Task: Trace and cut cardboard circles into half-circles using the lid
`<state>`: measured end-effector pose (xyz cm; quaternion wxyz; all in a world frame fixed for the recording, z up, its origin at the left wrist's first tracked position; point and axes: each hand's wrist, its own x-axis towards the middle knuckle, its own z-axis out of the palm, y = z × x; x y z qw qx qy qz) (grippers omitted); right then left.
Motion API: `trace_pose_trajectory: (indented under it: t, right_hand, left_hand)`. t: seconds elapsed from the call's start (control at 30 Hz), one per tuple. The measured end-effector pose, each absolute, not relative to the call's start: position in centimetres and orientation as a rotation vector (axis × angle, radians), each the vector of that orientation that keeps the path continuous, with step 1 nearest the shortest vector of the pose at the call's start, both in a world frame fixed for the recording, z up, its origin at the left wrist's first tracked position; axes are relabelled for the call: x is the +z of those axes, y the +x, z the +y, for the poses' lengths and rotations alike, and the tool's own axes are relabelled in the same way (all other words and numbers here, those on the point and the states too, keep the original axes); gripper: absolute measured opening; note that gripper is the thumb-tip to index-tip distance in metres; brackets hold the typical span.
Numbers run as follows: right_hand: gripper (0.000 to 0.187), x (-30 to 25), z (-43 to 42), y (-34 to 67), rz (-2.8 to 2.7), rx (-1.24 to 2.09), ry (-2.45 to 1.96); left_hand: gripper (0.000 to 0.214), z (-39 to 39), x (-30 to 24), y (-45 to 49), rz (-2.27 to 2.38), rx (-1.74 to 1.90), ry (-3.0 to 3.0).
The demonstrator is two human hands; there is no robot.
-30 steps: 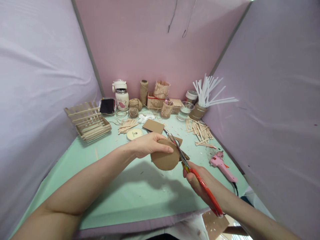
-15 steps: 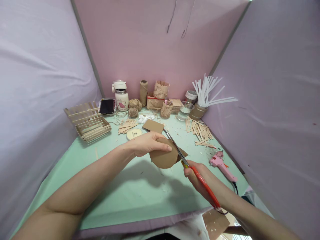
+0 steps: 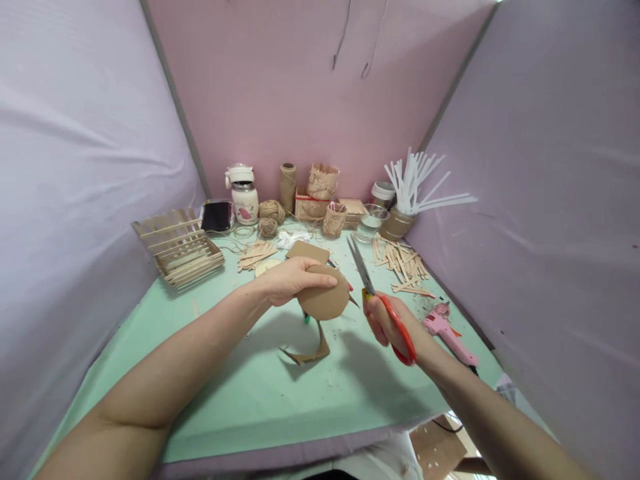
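Observation:
A round piece of brown cardboard point(image 3: 325, 300) is pinched in my left hand point(image 3: 295, 279), thumb on top, above the middle of the table. My right hand point(image 3: 387, 317) grips red-handled scissors point(image 3: 364, 270), their blades pointing up and away, apart from the disc. Below the disc lies a curved cardboard offcut point(image 3: 315, 353) on the green tablecloth. A flat cardboard piece point(image 3: 307, 251) rests just beyond my left hand, and a pale round lid point(image 3: 267, 267) is partly hidden by that hand.
A slatted stick basket point(image 3: 187, 257) stands left. Behind are a white flask point(image 3: 245, 200), twine balls point(image 3: 271, 211) and a water bowl point(image 3: 370, 223). At right lie loose wooden sticks point(image 3: 403, 263) and a pink glue gun point(image 3: 450, 333); white strips point(image 3: 415, 180) stand in a pot.
The scissors have come away from the cardboard, and a curved offcut has dropped onto the table. My left hand has tilted the disc and moved it slightly up.

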<state>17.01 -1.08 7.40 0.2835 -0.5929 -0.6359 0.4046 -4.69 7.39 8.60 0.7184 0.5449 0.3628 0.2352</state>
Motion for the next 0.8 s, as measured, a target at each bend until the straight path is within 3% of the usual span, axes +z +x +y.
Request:
trace_pose_trajectory:
  t: [0.17,0.33,0.6,0.8]
  right_hand:
    - [0.037,4.3,3.4,16.0,-1.385,1.004,-1.358]
    - [0.035,2.8,6.6,14.4,-1.249,1.042,-1.233]
    - [0.035,0.7,7.8,15.1,-1.163,1.204,-1.125]
    - [0.033,0.5,8.0,15.6,-1.099,1.077,-1.156]
  left_hand:
    - [0.042,8.8,7.0,-4.2,0.800,0.696,0.951]
    - [0.027,10.1,5.4,-3.9,0.757,0.779,0.778]
    - [0.031,10.8,3.3,-3.8,0.692,0.720,0.756]
    - [0.036,10.2,3.7,-3.3,0.754,0.725,0.718]
